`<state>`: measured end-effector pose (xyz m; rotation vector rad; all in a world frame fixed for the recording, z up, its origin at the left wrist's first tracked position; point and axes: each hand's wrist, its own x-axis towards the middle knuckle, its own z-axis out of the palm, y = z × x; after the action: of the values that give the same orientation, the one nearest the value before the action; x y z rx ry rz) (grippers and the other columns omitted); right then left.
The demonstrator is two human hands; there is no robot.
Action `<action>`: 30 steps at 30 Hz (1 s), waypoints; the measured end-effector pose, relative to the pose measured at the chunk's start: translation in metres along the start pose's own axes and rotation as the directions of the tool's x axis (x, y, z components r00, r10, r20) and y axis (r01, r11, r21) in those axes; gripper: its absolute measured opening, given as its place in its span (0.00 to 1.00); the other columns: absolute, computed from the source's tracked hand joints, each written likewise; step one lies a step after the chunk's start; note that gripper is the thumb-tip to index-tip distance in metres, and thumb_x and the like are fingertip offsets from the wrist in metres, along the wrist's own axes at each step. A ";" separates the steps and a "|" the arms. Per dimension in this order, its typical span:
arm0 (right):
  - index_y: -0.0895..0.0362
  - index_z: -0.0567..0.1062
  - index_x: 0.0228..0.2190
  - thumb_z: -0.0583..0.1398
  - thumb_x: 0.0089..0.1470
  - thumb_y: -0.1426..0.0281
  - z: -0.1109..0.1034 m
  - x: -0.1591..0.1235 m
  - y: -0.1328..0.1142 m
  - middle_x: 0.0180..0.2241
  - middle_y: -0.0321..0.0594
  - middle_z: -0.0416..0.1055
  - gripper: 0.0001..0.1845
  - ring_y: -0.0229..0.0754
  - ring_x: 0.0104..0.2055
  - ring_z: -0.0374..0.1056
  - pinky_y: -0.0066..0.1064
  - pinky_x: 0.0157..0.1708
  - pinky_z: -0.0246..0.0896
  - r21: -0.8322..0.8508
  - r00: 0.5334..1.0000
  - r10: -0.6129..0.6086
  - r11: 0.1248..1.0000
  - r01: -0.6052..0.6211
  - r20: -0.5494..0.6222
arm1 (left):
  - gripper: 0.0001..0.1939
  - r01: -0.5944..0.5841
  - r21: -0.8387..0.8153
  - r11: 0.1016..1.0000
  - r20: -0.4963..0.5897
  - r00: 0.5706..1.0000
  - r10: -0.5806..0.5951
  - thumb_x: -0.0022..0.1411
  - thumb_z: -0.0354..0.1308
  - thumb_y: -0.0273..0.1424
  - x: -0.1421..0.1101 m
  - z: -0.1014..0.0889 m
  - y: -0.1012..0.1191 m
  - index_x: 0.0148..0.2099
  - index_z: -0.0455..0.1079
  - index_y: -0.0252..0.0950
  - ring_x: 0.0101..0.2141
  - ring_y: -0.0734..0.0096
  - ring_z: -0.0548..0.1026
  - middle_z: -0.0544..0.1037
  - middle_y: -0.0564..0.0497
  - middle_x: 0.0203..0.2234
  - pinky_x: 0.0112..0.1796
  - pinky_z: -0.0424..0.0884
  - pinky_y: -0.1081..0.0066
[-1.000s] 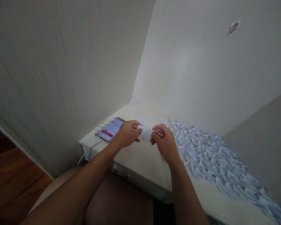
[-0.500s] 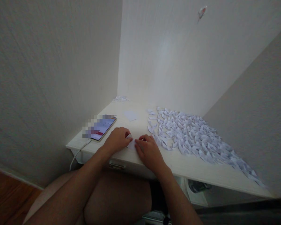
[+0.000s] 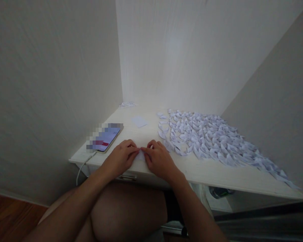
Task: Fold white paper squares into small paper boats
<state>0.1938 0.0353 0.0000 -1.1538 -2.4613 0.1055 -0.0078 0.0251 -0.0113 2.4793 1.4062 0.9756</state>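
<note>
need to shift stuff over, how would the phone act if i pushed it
The phone is probably stiff, judging by its slab shape. Lying flat, it seems unlikely to roll or tip. The white cable at its near end may tug.

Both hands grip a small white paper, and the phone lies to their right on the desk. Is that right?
The left hand and right hand do grip a small white paper, but the head view shows the phone lying to their left on the desk, not their right.
</note>
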 end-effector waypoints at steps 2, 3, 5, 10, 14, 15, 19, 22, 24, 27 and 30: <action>0.52 0.79 0.50 0.55 0.64 0.73 0.001 -0.001 0.000 0.43 0.46 0.69 0.18 0.46 0.42 0.63 0.39 0.46 0.61 -0.003 1.000 -0.004 1.000 0.004 -0.005 | 0.14 -0.053 -0.022 0.998 0.006 0.999 0.053 0.68 0.53 0.25 -0.003 -0.003 -0.001 0.45 0.80 0.37 0.40 0.63 0.75 0.79 0.45 0.38 0.43 0.72 0.65; 0.52 0.79 0.50 0.55 0.64 0.73 0.001 -0.001 0.000 0.43 0.46 0.69 0.18 0.46 0.43 0.63 0.39 0.45 0.61 -0.005 1.000 -0.005 1.000 0.005 -0.006 | 0.14 -0.064 -0.032 0.997 0.003 0.998 0.064 0.68 0.52 0.24 -0.003 -0.004 -0.002 0.46 0.80 0.38 0.41 0.63 0.75 0.79 0.45 0.39 0.44 0.72 0.65; 0.52 0.79 0.49 0.55 0.64 0.73 0.000 -0.002 -0.001 0.43 0.45 0.70 0.17 0.47 0.43 0.64 0.39 0.46 0.61 -0.005 1.000 0.000 1.000 0.000 -0.007 | 0.14 -0.070 -0.051 0.996 0.002 0.998 0.070 0.68 0.53 0.23 -0.003 -0.006 -0.003 0.45 0.80 0.38 0.41 0.63 0.76 0.80 0.46 0.39 0.44 0.73 0.65; 0.52 0.78 0.52 0.56 0.62 0.74 -0.001 -0.002 -0.002 0.44 0.45 0.70 0.19 0.47 0.44 0.64 0.39 0.47 0.61 0.027 1.000 0.009 1.000 -0.009 -0.008 | 0.13 -0.093 -0.066 0.993 0.031 0.995 0.095 0.68 0.54 0.24 -0.001 -0.005 -0.007 0.43 0.80 0.38 0.42 0.65 0.78 0.81 0.47 0.41 0.46 0.74 0.66; 0.51 0.78 0.53 0.57 0.63 0.74 -0.001 -0.002 -0.001 0.43 0.44 0.70 0.19 0.45 0.44 0.63 0.38 0.47 0.60 0.046 1.000 0.019 0.999 -0.019 0.001 | 0.13 -0.132 -0.029 0.991 0.055 0.990 0.133 0.68 0.54 0.24 -0.001 -0.007 -0.010 0.43 0.80 0.38 0.42 0.65 0.78 0.81 0.47 0.42 0.47 0.75 0.65; 0.51 0.78 0.52 0.56 0.63 0.74 -0.001 -0.002 -0.001 0.43 0.44 0.70 0.19 0.45 0.44 0.63 0.38 0.47 0.60 0.046 1.000 0.018 0.999 -0.018 0.003 | 0.12 -0.134 -0.020 0.991 0.061 0.989 0.135 0.68 0.54 0.24 -0.001 -0.007 -0.011 0.43 0.80 0.38 0.42 0.65 0.78 0.81 0.47 0.42 0.47 0.75 0.65; 0.50 0.78 0.52 0.55 0.65 0.73 0.000 -0.003 -0.001 0.43 0.44 0.69 0.19 0.44 0.43 0.63 0.38 0.47 0.60 0.022 1.000 0.010 1.000 -0.010 0.004 | 0.11 -0.138 0.009 0.990 0.063 0.989 0.137 0.69 0.55 0.26 -0.001 -0.005 -0.012 0.44 0.80 0.35 0.42 0.65 0.78 0.81 0.46 0.42 0.46 0.75 0.66; 0.50 0.78 0.52 0.55 0.65 0.73 0.001 -0.003 -0.001 0.43 0.44 0.69 0.19 0.44 0.43 0.63 0.38 0.46 0.59 0.002 1.000 0.006 1.000 -0.006 0.000 | 0.11 -0.127 0.018 0.992 0.053 0.991 0.126 0.69 0.56 0.27 -0.002 -0.003 -0.011 0.43 0.80 0.35 0.42 0.64 0.77 0.81 0.46 0.41 0.46 0.75 0.65; 0.50 0.78 0.53 0.55 0.65 0.72 0.001 -0.003 -0.002 0.43 0.45 0.69 0.19 0.44 0.43 0.63 0.38 0.46 0.60 -0.005 1.000 0.001 1.000 -0.001 0.000 | 0.10 -0.119 0.019 0.993 0.056 0.991 0.118 0.69 0.56 0.26 -0.002 -0.002 -0.010 0.43 0.81 0.35 0.42 0.64 0.77 0.81 0.46 0.41 0.46 0.75 0.65; 0.49 0.77 0.54 0.54 0.66 0.72 0.001 -0.003 -0.002 0.43 0.45 0.69 0.19 0.44 0.43 0.63 0.38 0.45 0.60 -0.011 1.000 -0.001 1.000 0.001 -0.003 | 0.11 -0.122 0.015 0.992 0.057 0.991 0.121 0.69 0.56 0.26 -0.001 -0.002 -0.008 0.43 0.81 0.35 0.41 0.65 0.77 0.81 0.46 0.40 0.46 0.74 0.65; 0.48 0.77 0.54 0.54 0.66 0.72 0.000 -0.003 -0.002 0.44 0.45 0.69 0.20 0.45 0.43 0.63 0.38 0.46 0.60 -0.022 1.000 -0.003 1.000 0.003 0.002 | 0.10 -0.121 0.014 0.993 0.058 0.991 0.120 0.69 0.56 0.26 -0.001 -0.003 -0.007 0.43 0.81 0.36 0.41 0.65 0.77 0.81 0.46 0.39 0.45 0.74 0.65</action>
<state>0.1934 0.0318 -0.0006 -1.1590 -2.4716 0.0792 -0.0146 0.0277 -0.0121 2.6091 1.2669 0.9092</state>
